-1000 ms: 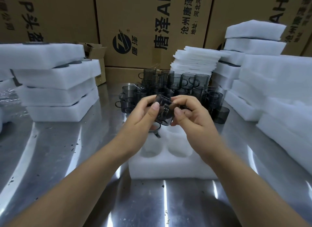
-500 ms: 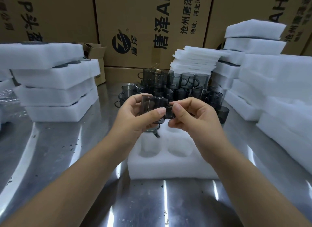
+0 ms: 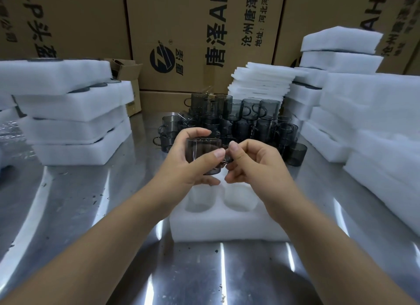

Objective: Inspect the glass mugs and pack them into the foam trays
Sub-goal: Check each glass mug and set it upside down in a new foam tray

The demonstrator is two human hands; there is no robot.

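I hold one smoky grey glass mug [image 3: 201,151] upright above the far end of a white foam tray [image 3: 227,225]. My left hand [image 3: 188,166] grips the mug's body, thumb across the front. My right hand [image 3: 252,164] pinches its handle on the right side. The tray lies on the steel table right below my hands, and two round pockets show in it with nothing in them. Its far pockets are hidden by my hands. A pile of several more grey glass mugs [image 3: 236,120] stands behind.
Stacks of filled foam trays [image 3: 75,123] stand at left. More foam blocks [image 3: 368,114] are piled at right, and a stack of thin foam sheets [image 3: 261,82] sits behind the mugs. Cardboard boxes [image 3: 200,32] wall the back. The steel table [image 3: 91,213] is shiny.
The mug was tilted on its side between my fingers; it has turned upright, my left hand now grips its body and my right hand has shifted to the handle.
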